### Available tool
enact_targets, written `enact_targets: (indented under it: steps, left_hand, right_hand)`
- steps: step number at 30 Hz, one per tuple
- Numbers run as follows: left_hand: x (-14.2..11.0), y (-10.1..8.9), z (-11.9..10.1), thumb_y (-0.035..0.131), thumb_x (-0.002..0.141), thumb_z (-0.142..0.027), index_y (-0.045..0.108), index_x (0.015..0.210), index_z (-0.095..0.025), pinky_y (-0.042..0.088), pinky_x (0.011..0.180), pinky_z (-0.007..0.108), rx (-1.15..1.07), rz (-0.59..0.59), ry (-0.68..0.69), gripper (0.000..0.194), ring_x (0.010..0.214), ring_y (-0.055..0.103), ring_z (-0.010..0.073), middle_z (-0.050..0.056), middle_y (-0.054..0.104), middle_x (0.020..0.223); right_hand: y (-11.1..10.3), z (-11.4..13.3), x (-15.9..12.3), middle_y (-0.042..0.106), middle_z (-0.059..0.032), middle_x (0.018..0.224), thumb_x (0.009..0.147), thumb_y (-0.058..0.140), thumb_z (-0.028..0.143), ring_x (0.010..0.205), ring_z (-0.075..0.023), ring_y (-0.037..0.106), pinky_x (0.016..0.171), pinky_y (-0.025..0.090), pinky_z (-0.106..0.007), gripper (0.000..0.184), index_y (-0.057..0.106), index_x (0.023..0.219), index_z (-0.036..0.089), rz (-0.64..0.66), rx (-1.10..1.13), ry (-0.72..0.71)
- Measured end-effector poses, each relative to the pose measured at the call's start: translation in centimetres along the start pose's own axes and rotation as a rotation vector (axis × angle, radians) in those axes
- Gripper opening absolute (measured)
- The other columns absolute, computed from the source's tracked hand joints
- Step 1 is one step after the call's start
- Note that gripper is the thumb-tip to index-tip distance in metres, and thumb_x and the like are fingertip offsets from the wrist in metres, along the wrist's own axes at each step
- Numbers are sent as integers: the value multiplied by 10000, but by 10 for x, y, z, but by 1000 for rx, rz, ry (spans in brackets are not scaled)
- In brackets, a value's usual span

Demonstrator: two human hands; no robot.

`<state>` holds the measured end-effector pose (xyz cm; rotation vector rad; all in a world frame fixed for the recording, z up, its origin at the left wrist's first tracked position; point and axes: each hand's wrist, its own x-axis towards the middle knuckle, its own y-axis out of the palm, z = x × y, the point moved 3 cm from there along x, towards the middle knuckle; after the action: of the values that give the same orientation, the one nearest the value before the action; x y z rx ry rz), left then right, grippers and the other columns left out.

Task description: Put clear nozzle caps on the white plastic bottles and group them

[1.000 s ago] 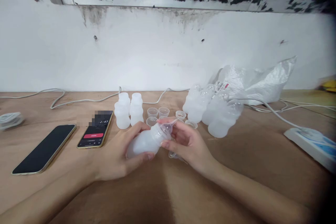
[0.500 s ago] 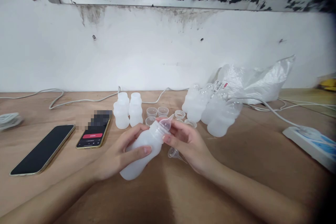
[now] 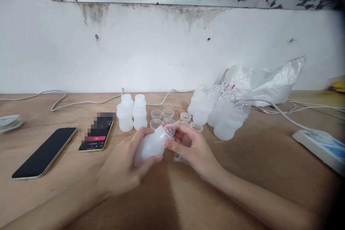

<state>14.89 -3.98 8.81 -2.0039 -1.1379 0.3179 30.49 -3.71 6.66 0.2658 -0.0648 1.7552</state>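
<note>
A milky-white plastic bottle (image 3: 151, 147), tilted with its neck up to the right, lies in my left hand (image 3: 124, 161), the fingers and thumb wrapped round its body. On its neck sits a clear nipple cap (image 3: 169, 131) with a thin tip. My right hand (image 3: 192, 147) is closed round that cap's collar, thumb in front and fingers behind. A loose clear nipple (image 3: 177, 157) lies on the table just below my right hand, partly covered by it. Behind the hands stand clear cups (image 3: 156, 114) and screw rings (image 3: 196, 126).
Several open white bottles (image 3: 125, 118) stand at the back left, and several capped bottles (image 3: 226, 125) at the back right. Beyond them is a plastic bag (image 3: 269, 82). Two phones (image 3: 45, 154) lie left, a power strip (image 3: 320, 147) right. Cables (image 3: 91, 104) run along the wall.
My left hand has turned and slid round the bottle, now covering its lower end. The bottle has tipped a little and its top has dropped slightly. My right hand stays at the cap.
</note>
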Motion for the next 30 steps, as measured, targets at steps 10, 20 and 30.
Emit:
enact_targets:
  steps: [10, 20, 30]
  left_hand:
    - [5, -5, 0, 450, 837, -358, 446, 1022, -211, 396, 732, 280, -232, 77, -17, 237, 864, 521, 177, 13, 573, 932]
    - [4, -11, -7, 527, 787, -356, 465, 1024, -196, 391, 653, 263, -95, 24, -10, 292, 742, 526, 167, 19, 591, 874]
    - [10, -12, 3, 530, 779, -378, 523, 999, -190, 406, 631, 240, -515, 162, -111, 289, 743, 537, 147, 5, 577, 841]
  right_hand:
    - [-5, 2, 4, 641, -33, 1007, 687, 679, 253, 968, -146, 580, 824, 474, -252, 279, 612, 954, 208, -7, 84, 31]
    - [-5, 3, 7, 642, -15, 952, 654, 702, 222, 915, -131, 595, 782, 500, -242, 288, 599, 924, 226, -2, 39, 18]
    - [-9, 14, 6, 594, -31, 1134, 663, 691, 204, 1054, -164, 542, 888, 455, -294, 319, 604, 969, 228, 78, 10, -46]
